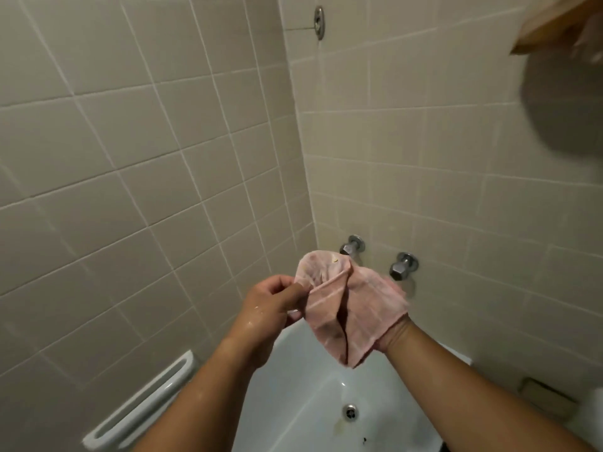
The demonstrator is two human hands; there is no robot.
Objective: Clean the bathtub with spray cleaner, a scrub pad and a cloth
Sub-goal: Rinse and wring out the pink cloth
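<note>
Far below and to the left of the left hand, a white looped plastic grab rail (140,396) is fixed at a slant to the wall of glossy beige square tiles (114,141). The wet left hand (274,305) is raised in the middle of the view. Its thumb and curled fingers pinch the left edge of a pale pink, faintly checked fabric cloth (346,308). The cloth hangs in soft folds between the two hands, in the air above the tub, with a deep crease down its middle and a small yellowish speck near its top edge. Directly below both hands lies the white glossy bathtub (303,386), with a round chrome drain (350,412) in its floor and a few dark specks close to the drain. The right hand (390,339) is under the right half of the cloth, which drapes over it. Only the heel of the hand and blurred fingertips show, so I cannot tell whether it grips the cloth or lies flat. Just beyond the cloth, two chrome taps with hexagonal handles (403,265) stick out of the tiled wall. High above the hands, a round chrome wall fitting (319,21) sits near the corner. Far up to the right of the right hand, a blurred tan object (561,24) fills the top corner, with a dark shadow on the tiles below it
</note>
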